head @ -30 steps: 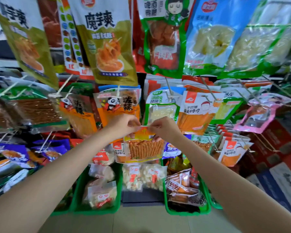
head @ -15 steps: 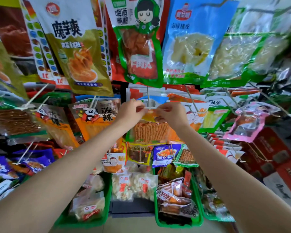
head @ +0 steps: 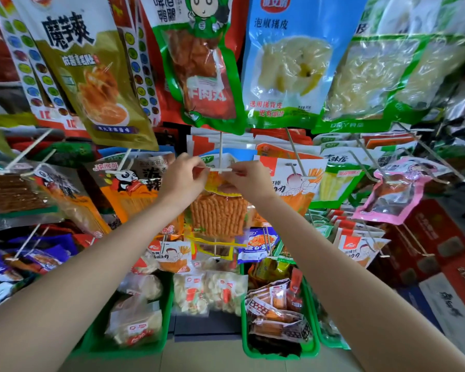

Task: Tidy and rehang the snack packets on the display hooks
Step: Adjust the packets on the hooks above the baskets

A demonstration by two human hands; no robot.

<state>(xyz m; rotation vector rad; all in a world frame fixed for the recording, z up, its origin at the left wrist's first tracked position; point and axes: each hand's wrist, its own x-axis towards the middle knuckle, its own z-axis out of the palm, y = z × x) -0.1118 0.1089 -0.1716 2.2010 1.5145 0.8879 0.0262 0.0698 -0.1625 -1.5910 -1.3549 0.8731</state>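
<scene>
Packet: snack packet (head: pixel 218 210) at the hook (head: pixel 220 169); judged light, limp, crinkly.
Hands: left hand (head: pixel 183 175) and right hand (head: pixel 246 178) each pinch its top edge.
Hold: header beside hole.

Snack rack, front view.
Packet (head: pixel 218 210) hangs at hook (head: pixel 220 167) between both hands; larger packets (head: pixel 199 63) above, bins (head: pixel 279 353) on the floor below.

Both arms raised, left hand (head: pixel 184 174) and right hand (head: pixel 246 178) pinching.

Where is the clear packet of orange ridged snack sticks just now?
In the head view, the clear packet of orange ridged snack sticks hangs mid-frame, its top pinched by the left hand and right hand at the white hook tip.
</scene>
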